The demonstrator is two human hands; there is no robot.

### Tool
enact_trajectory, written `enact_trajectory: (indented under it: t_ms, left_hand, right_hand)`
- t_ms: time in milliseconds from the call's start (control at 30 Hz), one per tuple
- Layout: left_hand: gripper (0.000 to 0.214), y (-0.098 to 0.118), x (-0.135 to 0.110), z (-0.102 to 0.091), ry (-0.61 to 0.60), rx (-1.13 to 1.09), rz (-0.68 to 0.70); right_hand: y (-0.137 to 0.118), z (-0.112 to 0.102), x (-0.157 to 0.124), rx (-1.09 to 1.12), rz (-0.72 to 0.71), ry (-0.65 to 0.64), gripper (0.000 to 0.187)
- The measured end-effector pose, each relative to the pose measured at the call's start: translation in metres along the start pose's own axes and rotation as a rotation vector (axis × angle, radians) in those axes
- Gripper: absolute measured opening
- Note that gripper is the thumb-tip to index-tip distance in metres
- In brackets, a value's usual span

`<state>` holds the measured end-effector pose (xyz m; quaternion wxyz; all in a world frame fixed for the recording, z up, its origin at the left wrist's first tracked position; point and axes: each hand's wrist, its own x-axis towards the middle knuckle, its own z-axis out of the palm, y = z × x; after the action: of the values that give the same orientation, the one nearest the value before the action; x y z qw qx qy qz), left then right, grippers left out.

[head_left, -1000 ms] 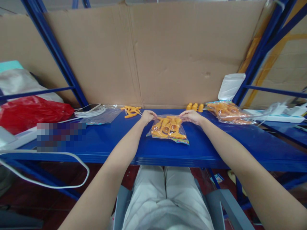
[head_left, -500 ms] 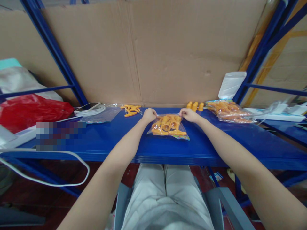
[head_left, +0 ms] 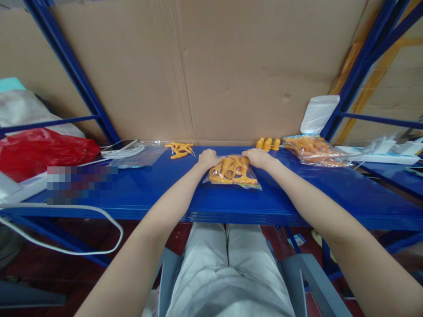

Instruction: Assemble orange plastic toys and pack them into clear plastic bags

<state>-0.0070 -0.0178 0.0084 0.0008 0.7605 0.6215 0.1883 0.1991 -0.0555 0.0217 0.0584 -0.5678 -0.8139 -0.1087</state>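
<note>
A clear plastic bag of orange toy parts (head_left: 233, 174) lies on the blue shelf (head_left: 165, 189) in front of me. My left hand (head_left: 208, 158) pinches the bag's far left corner with curled fingers. My right hand (head_left: 257, 157) pinches the far edge a little right of the middle, also closed. The two hands are close together along the bag's far edge.
Loose orange Y-shaped parts (head_left: 180, 149) lie left of the bag and three small orange pieces (head_left: 267, 143) behind it. A filled bag pile (head_left: 313, 150) sits at right, empty clear bags (head_left: 142, 156) and a white cable (head_left: 122, 152) at left, a red bag (head_left: 42, 152) beyond. Cardboard backs the shelf.
Both hands have slid inward along the bag's far edge, the right one more, so they are closer together. The bag stays on the shelf.
</note>
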Motion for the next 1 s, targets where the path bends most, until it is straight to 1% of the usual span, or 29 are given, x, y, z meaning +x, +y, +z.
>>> enact_trajectory:
  t_ms: [100, 167, 233, 300, 367, 467, 567, 633, 733, 833, 900, 1000]
  left_hand:
    - [0.035, 0.001, -0.002, -0.001, 0.035, -0.032, 0.011]
    - [0.036, 0.001, -0.002, -0.001, 0.041, -0.086, 0.098]
    - [0.041, 0.001, 0.000, 0.001, -0.001, -0.144, 0.230]
    - [0.041, 0.000, 0.003, 0.003, -0.081, -0.176, 0.343]
    - [0.039, 0.000, 0.006, 0.005, -0.152, -0.165, 0.400]
    - [0.042, -0.001, 0.008, 0.003, -0.178, -0.107, 0.414]
    - [0.047, 0.002, 0.008, -0.002, -0.174, -0.085, 0.408]
    - [0.046, 0.007, 0.006, -0.005, -0.195, -0.107, 0.389]
    - [0.041, 0.019, 0.001, -0.007, -0.222, -0.168, 0.350]
    - [0.044, 0.031, -0.007, -0.005, -0.256, -0.227, 0.322]
    - [0.043, 0.035, -0.012, -0.003, -0.295, -0.243, 0.306]
    - [0.039, 0.037, -0.016, -0.002, -0.326, -0.239, 0.298]
  right_hand:
    - [-0.002, 0.000, 0.000, 0.074, 0.024, 0.008, 0.028]
    - [-0.004, 0.001, -0.001, 0.097, 0.023, 0.028, 0.030]
    - [-0.006, 0.003, -0.001, 0.100, 0.018, 0.061, 0.031]
    - [-0.006, 0.006, -0.002, 0.132, 0.020, 0.103, 0.031]
    - [-0.006, 0.007, -0.001, 0.196, 0.027, 0.136, 0.029]
    - [-0.004, 0.008, 0.000, 0.251, 0.050, 0.144, 0.025]
    - [-0.001, 0.007, 0.003, 0.216, 0.070, 0.095, 0.022]
    - [0.000, 0.006, 0.006, 0.203, 0.092, 0.061, 0.022]
    - [-0.001, 0.006, 0.008, 0.240, 0.158, 0.056, 0.028]
    - [-0.004, 0.007, 0.009, 0.273, 0.224, 0.085, 0.041]
    - [-0.006, 0.009, 0.008, 0.275, 0.226, 0.106, 0.046]
    - [-0.009, 0.010, 0.007, 0.248, 0.210, 0.140, 0.045]
